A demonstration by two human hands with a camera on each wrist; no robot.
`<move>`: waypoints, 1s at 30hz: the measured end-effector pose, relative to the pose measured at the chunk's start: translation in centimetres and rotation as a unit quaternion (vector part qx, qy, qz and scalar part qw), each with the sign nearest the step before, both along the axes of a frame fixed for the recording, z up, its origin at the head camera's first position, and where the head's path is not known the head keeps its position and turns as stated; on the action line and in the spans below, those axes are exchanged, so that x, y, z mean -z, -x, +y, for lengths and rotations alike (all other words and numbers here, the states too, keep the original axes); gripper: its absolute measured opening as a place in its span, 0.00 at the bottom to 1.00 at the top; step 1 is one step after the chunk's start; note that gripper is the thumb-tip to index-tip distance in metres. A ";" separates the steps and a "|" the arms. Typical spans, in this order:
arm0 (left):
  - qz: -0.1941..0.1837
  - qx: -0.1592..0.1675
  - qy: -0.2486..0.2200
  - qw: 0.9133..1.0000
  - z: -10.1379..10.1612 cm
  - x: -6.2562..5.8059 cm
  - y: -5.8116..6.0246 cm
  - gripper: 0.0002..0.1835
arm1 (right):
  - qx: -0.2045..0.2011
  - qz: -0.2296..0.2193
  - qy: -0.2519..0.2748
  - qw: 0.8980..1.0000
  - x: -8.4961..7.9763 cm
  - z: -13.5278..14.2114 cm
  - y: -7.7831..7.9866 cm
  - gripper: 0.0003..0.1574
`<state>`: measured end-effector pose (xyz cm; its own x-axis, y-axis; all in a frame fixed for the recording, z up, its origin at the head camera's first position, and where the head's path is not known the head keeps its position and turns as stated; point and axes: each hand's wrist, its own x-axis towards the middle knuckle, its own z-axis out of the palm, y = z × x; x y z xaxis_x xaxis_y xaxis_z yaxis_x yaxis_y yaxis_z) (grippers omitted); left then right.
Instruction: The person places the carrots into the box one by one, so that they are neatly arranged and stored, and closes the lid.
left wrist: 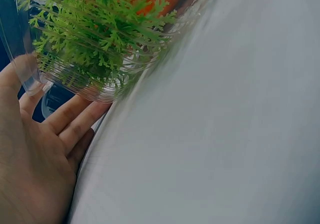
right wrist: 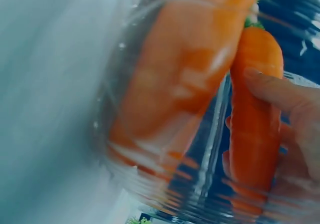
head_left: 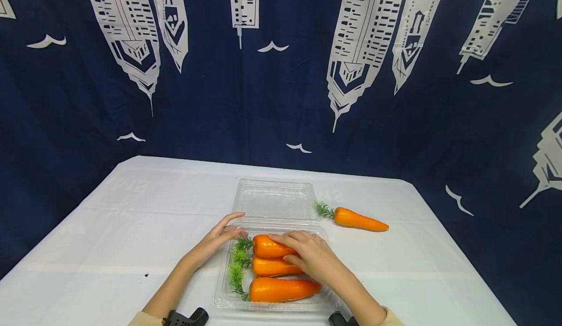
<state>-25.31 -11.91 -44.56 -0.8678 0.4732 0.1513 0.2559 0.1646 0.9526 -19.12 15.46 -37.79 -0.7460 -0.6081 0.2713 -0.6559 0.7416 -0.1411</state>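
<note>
A clear plastic container (head_left: 221, 300) lies on the table with its lid folded back. Three orange carrots with green leafy tops lie side by side inside: a far carrot (head_left: 263, 246), a middle carrot (head_left: 270, 267) and a near carrot (head_left: 281, 290). My right hand (head_left: 316, 254) grips the far carrot, thumb on its near side; in the right wrist view the held carrot (right wrist: 255, 119) shows beyond the container's wall. My left hand (head_left: 217, 238) is at the container's far left corner, fingers extended and touching its wall beside the leafy tops (left wrist: 100, 38).
The open lid (head_left: 276, 201) lies flat behind the container. Another carrot (head_left: 360, 220) with a leafy top lies on the white table (head_left: 145, 218), right of the lid. A dark blue printed cloth (head_left: 210, 101) hangs behind the table.
</note>
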 end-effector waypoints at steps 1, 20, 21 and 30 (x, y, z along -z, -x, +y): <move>-0.002 0.000 -0.002 1.000 0.0 0.0 0.0 0.25 | 0.001 -0.001 0.002 1.000 0.1 0.0 0.0 0.33; 0.002 0.006 0.000 1.000 0.0 -0.2 0.1 0.25 | -0.018 -0.033 0.039 0.999 0.9 0.3 0.8 0.31; 0.000 0.004 -0.001 1.000 0.0 -0.2 0.0 0.25 | -0.020 -0.040 0.042 0.998 1.0 0.3 0.9 0.31; -0.004 0.009 -0.004 1.000 0.0 -0.1 0.1 0.25 | -0.011 -0.054 0.043 0.998 0.9 0.6 0.8 0.30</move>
